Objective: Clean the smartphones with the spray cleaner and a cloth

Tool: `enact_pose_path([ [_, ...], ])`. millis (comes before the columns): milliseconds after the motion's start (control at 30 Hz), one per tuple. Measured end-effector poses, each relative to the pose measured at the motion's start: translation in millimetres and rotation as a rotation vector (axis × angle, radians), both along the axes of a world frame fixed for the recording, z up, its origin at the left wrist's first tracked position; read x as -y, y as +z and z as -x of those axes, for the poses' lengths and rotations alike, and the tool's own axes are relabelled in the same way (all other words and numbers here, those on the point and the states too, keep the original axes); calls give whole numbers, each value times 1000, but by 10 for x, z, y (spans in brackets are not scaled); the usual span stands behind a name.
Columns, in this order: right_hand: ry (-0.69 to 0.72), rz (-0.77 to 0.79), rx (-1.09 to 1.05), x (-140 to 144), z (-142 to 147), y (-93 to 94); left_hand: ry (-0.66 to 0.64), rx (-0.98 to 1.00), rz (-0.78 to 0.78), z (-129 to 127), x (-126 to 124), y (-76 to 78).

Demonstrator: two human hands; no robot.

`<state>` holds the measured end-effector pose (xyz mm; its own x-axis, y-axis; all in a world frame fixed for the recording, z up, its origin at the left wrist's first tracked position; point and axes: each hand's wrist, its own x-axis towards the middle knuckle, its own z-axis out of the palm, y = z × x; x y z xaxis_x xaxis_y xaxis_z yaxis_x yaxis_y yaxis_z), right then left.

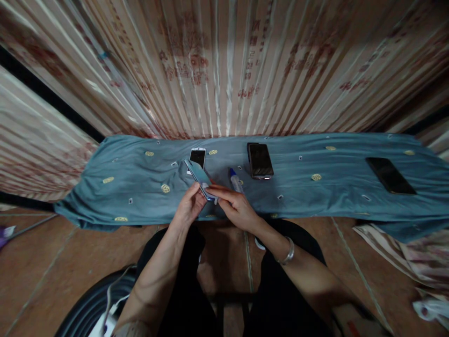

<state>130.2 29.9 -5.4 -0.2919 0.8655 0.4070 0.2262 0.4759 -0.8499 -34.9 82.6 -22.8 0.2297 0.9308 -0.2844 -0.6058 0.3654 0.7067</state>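
A light blue phone (198, 174) is held tilted above the near edge of a table covered in a teal cloth (133, 187). My left hand (189, 206) grips its lower left side. My right hand (235, 206) pinches its lower end from the right; a silver bracelet sits on that wrist. Behind the held phone a white phone (198, 156) lies flat. A blue-capped pen or marker (235, 180) lies just beyond my right hand.
A black phone (260, 160) lies mid-table and another dark phone (390, 175) lies far right. A pleated patterned curtain (224, 70) hangs right behind the table. Brown tiled floor (70, 262) is below, with a black round object (91, 304) at the lower left.
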Motion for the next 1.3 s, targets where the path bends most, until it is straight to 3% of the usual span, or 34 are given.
enact_pose_path([
  [333, -93, 9, 129, -20, 37, -137, 27, -21, 30, -86, 83, 14],
  [633, -180, 38, 177, -177, 16, -134, -98, -60, 53, -149, 185, -89],
  [867, -282, 67, 221, -328, -47, -176, -221, -65, 77, -201, 262, -51],
  [1300, -332, 35, 187, -432, -176, -212, -287, -46, 95, -258, 334, -67],
])
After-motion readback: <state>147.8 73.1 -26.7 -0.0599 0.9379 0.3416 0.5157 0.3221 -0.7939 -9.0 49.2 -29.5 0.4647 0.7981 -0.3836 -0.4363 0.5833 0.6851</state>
